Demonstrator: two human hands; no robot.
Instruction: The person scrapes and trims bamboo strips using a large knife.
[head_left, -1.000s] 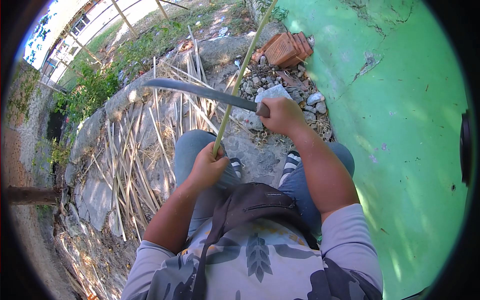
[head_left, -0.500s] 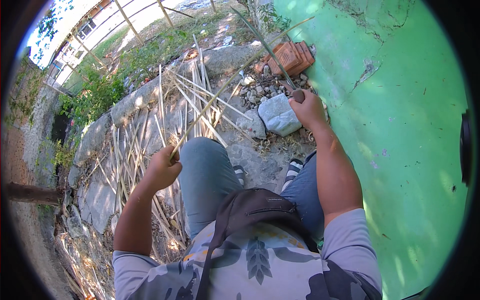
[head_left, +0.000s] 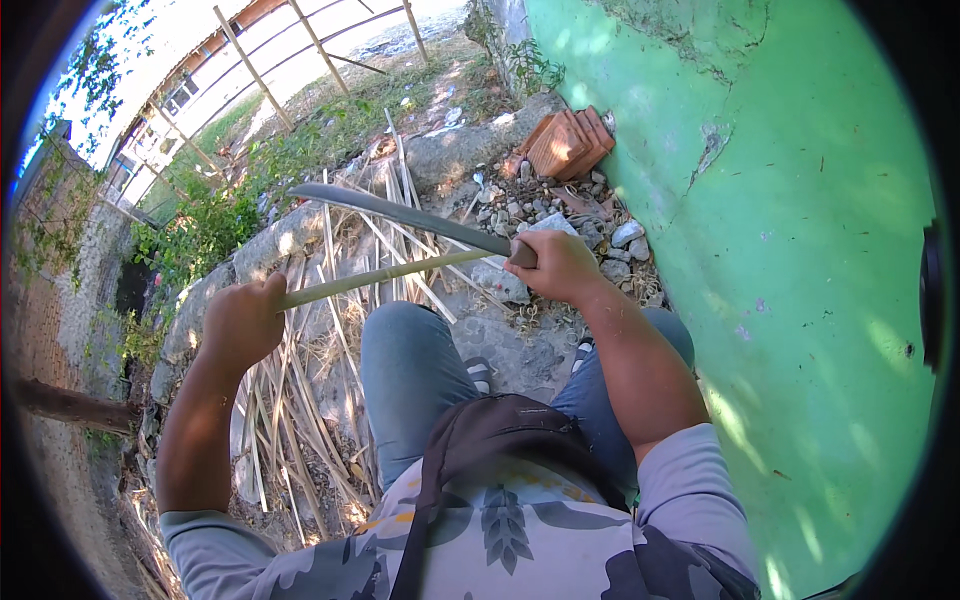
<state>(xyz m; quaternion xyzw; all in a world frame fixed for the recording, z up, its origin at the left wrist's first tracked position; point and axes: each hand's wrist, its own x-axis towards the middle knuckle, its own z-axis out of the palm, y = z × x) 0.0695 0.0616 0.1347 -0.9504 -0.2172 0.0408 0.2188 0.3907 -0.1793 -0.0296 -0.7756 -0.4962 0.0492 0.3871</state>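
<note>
My right hand is closed round the brown handle of a machete, whose long dark blade, curved at the tip, points left across the front of me. In my left hand one end of a pale greenish bamboo strip is gripped. The strip runs rightward just below the blade, and its right end lies by my right fist; whether that fist touches it I cannot tell. Under and beyond the strip, many split pale strips lie in a loose pile on the ground, left of my knees.
A green wall rises along the right side. Stacked orange roof tiles lean at its foot, near rubble and a large grey stone. A low stone edge, green plants and a wooden pole are on the left.
The machete has swung from pointing up and away to pointing left, across the strip. My left hand has moved left and slightly up; my right hand has come left and down.
</note>
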